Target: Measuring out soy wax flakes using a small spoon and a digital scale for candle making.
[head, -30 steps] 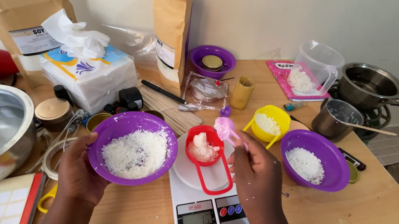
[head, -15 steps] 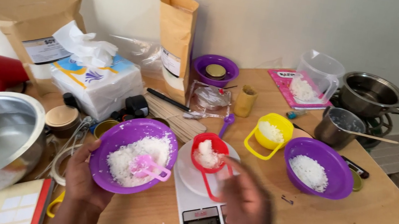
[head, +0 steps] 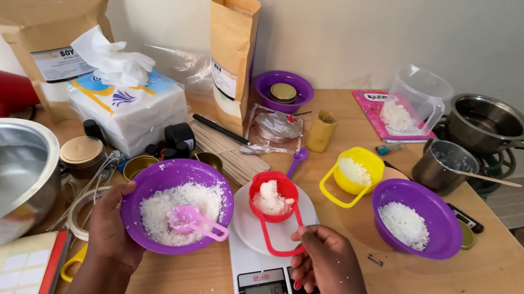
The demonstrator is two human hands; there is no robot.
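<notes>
**At lower centre, two hands at the scale**

Left hand (head: 106, 227) grips the rim of the purple bowl (head: 159, 183) of white flakes, a pink scoop (head: 192, 219) lying inside. Right hand (head: 326, 270) pinches the red measuring cup's (head: 273, 196) handle atop the white kitchen scale (head: 265, 291).

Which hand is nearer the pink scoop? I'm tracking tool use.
Left. The left hand holds the purple bowl containing the pink scoop; the right hand grips the red cup's handle.
</notes>
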